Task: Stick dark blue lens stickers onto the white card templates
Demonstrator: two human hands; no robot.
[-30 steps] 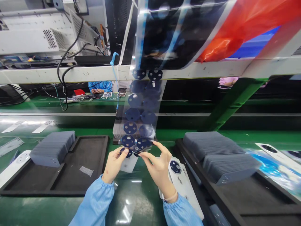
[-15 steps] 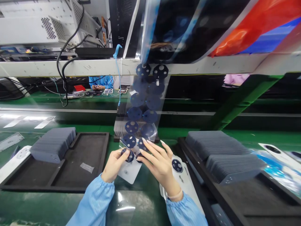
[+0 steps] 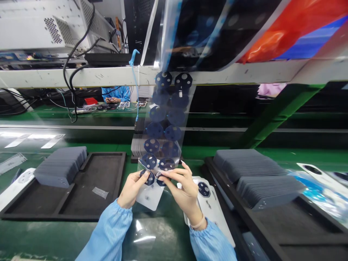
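A clear plastic sheet [image 3: 184, 121] slopes down from the white shelf beam, carrying two columns of round dark-blue stickers with holes, such as this sticker [image 3: 154, 129]. At its lower end my left hand [image 3: 129, 189] pinches a dark-blue sticker [image 3: 148, 178] between thumb and fingers. My right hand [image 3: 185, 193] has its thumb and forefinger closed at the neighbouring sticker [image 3: 161, 181] on the lower right; its other fingers extend. Below both hands lies a white card [image 3: 149, 198]. Beside my right wrist, a white phone back cover [image 3: 216, 214] bears a similar dark sticker [image 3: 203, 189].
Black trays holding stacked grey sheets flank me, the left tray [image 3: 81, 215] and the right tray [image 3: 307, 239]. The white shelf beam [image 3: 108, 76] crosses above. Another person's hands [image 3: 112, 100] work across the bench. A green post [image 3: 277, 119] slants at the right.
My right hand has drawn slightly down and left, and its fingers have closed toward the lower-right sticker, uncovering the one above. My left hand keeps its pinch. The view has shifted slightly.
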